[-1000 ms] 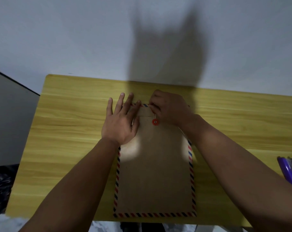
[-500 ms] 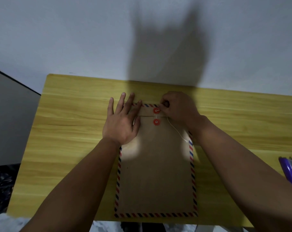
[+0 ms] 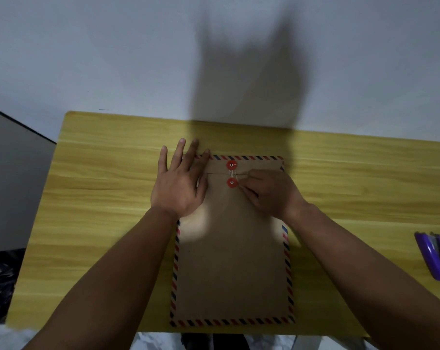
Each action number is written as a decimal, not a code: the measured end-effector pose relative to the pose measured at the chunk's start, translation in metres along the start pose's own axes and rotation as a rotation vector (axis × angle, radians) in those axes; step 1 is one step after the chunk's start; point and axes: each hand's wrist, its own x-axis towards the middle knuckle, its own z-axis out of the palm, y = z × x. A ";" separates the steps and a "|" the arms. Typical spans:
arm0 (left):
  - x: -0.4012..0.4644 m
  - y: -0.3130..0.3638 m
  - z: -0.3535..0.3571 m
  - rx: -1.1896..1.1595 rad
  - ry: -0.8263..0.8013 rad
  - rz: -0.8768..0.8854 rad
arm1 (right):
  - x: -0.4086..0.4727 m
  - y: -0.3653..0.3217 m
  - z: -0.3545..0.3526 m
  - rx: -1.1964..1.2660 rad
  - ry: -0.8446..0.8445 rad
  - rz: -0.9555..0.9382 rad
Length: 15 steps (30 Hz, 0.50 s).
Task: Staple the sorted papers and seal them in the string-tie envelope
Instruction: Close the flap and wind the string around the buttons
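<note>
Moving down from the far disc to the near one, the right hand point(image 3: 272, 190) is now sitting just right of the lower red disc point(image 3: 231, 182), fingers curled and pinching the thin white string point(image 3: 235, 174) close to it, where half a second ago it was up beside the upper red disc point(image 3: 231, 165) with a loose length of string trailing toward the right border. That slack is no longer showing; string is now crossing between the two discs, so the winding seems to be well along and the flap is being tied shut. The left hand point(image 3: 180, 183) is staying where it was, fingers spread and straight, pressing flat on the far left corner of the envelope point(image 3: 232, 261), which is lying lengthwise in the middle of the table point(image 3: 100, 198) with its flap end far from the person. The papers are not showing, presumably inside. A purple stapler point(image 3: 434, 258) is lying idle at the right edge, well apart from the envelope.
</note>
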 end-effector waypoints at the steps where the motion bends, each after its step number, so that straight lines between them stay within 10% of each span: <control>1: 0.000 0.000 0.000 0.003 0.000 0.001 | -0.002 -0.001 0.000 -0.012 0.026 -0.029; 15: 0.000 0.000 -0.001 0.007 -0.009 -0.004 | -0.027 -0.018 0.006 -0.096 0.023 -0.058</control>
